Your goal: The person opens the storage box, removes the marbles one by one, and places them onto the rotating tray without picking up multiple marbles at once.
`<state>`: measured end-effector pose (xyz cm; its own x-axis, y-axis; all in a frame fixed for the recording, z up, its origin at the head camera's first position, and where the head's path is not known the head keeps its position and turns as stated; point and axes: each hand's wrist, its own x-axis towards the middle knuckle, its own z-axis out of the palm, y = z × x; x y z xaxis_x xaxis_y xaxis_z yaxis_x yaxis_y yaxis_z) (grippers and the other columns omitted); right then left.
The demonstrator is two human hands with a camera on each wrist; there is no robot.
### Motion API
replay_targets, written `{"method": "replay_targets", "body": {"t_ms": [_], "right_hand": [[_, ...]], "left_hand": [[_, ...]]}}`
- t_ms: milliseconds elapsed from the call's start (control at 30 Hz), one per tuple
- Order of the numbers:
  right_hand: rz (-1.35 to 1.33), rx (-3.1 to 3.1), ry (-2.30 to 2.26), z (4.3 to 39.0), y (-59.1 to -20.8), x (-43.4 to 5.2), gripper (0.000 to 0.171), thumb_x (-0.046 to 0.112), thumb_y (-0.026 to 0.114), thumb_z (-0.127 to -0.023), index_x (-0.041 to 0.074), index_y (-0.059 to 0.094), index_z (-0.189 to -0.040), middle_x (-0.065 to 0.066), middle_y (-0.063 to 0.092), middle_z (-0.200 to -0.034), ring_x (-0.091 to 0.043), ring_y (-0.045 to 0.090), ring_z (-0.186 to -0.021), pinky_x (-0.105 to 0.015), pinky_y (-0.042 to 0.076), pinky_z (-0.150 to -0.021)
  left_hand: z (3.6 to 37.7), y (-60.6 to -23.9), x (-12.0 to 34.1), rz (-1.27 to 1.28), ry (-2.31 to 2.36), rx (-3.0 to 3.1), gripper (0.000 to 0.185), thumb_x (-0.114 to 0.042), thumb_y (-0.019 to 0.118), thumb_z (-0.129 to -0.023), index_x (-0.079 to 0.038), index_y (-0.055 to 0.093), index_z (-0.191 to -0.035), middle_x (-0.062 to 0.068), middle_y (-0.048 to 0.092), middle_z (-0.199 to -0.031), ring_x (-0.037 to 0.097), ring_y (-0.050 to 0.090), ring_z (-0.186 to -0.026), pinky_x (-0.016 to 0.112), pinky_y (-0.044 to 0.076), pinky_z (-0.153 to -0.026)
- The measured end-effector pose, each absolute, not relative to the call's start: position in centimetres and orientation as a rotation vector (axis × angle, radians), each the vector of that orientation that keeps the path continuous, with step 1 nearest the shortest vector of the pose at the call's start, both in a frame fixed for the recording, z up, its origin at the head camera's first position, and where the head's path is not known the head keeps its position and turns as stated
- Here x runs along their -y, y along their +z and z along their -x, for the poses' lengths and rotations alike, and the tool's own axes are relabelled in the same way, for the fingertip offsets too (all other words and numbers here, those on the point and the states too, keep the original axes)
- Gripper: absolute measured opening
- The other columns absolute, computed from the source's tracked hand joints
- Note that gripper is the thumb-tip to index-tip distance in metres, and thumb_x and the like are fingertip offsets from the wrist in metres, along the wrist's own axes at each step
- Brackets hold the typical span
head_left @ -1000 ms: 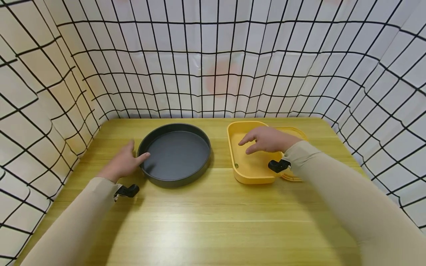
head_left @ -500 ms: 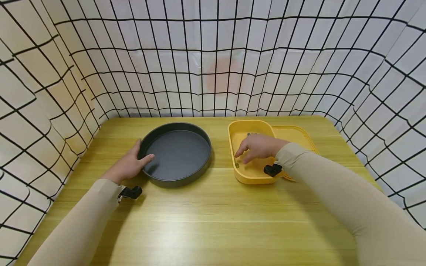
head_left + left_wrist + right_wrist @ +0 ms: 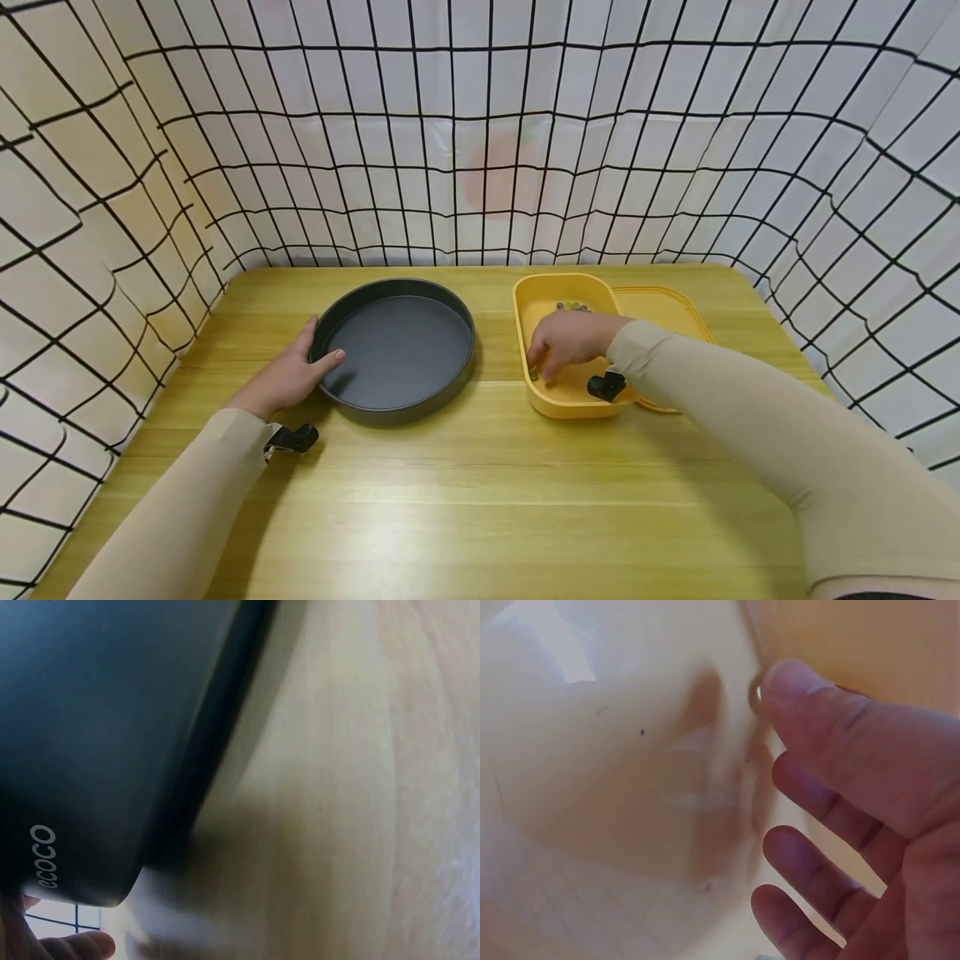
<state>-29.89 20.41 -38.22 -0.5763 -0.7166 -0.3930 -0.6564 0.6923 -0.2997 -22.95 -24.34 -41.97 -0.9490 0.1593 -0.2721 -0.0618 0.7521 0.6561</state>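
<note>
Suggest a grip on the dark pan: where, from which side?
I'd pinch the pan by its left rim, coming from the left, thumb inside, fingers outside. Its wall stands up from a flat floor, no handle shows, and the left hand is at that stretch. It's wide, so adding the opposite rim may keep it level.

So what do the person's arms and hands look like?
Both arms wear long, plain beige sleeves with some creases: a left sleeve and a right sleeve. A small black gadget sticks out at the left wrist, and another at the right. The left hand and right hand have no gloves.
</note>
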Motion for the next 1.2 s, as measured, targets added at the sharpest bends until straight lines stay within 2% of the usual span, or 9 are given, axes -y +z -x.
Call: {"method": "replay_targets", "body": {"t_ms": [233,367,600,867,1000,1200], "right_hand": [[1.101,-2.380,-0.111,29.9,-38.8,-19.5,0.008,0.021,0.087,-0.084,0.017,0.084,-0.091,0.007,0.076,-0.090,-0.006,0.058,-0.077,-0.029,0.053,-0.078],[1.096,-2.374,-0.095,29.6,-38.9,-19.1,0.003,0.020,0.086,-0.084,0.019,0.083,-0.086,0.011,0.074,-0.083,-0.005,0.055,-0.071,-0.026,0.050,-0.071],[1.078,-2.418,-0.140,29.9,-38.9,-19.7,0.005,0.020,0.084,-0.086,0.020,0.083,-0.091,0.009,0.077,-0.092,-0.007,0.060,-0.079,-0.030,0.054,-0.080],[0.987,-2.515,-0.318,30.2,-36.0,-20.4,0.012,0.020,0.081,-0.094,0.013,0.082,-0.103,0.001,0.077,-0.105,-0.016,0.066,-0.097,-0.042,0.056,-0.092],[0.986,-2.563,-0.404,30.0,-34.3,-20.0,0.012,0.024,0.080,-0.095,0.017,0.083,-0.105,0.002,0.078,-0.107,-0.019,0.069,-0.105,-0.045,0.057,-0.095],[1.022,-2.588,-0.468,29.7,-32.3,-17.9,0.014,0.031,0.079,-0.096,0.023,0.083,-0.107,0.003,0.077,-0.114,-0.020,0.067,-0.108,-0.045,0.055,-0.096]], "left_hand": [[23.0,-42.1,24.3,-0.075,0.992,-2.648,0.102,-0.063,0.048,-0.106,-0.016,-0.017,-0.168,0.025,-0.004,-0.176,0.056,0.009,-0.158,0.072,0.014,-0.125],[22.9,-42.2,24.3,-0.076,1.003,-2.646,0.102,-0.063,0.048,-0.106,-0.015,-0.017,-0.168,0.025,-0.003,-0.176,0.055,0.010,-0.158,0.071,0.015,-0.125],[22.9,-42.4,24.4,-0.066,0.995,-2.646,0.101,-0.064,0.047,-0.106,-0.017,-0.018,-0.168,0.024,-0.004,-0.176,0.055,0.010,-0.159,0.072,0.015,-0.125],[22.9,-42.6,24.4,-0.083,1.013,-2.643,0.097,-0.061,0.045,-0.108,-0.019,-0.019,-0.168,0.021,-0.008,-0.176,0.054,0.007,-0.159,0.071,0.012,-0.125],[22.8,-42.5,24.3,-0.092,1.030,-2.642,0.097,-0.061,0.045,-0.108,-0.022,-0.020,-0.167,0.021,-0.007,-0.176,0.055,0.008,-0.159,0.072,0.013,-0.125],[22.8,-42.4,24.3,-0.089,1.039,-2.636,0.096,-0.061,0.045,-0.108,-0.023,-0.020,-0.168,0.022,-0.005,-0.176,0.055,0.009,-0.159,0.072,0.014,-0.125]]}}
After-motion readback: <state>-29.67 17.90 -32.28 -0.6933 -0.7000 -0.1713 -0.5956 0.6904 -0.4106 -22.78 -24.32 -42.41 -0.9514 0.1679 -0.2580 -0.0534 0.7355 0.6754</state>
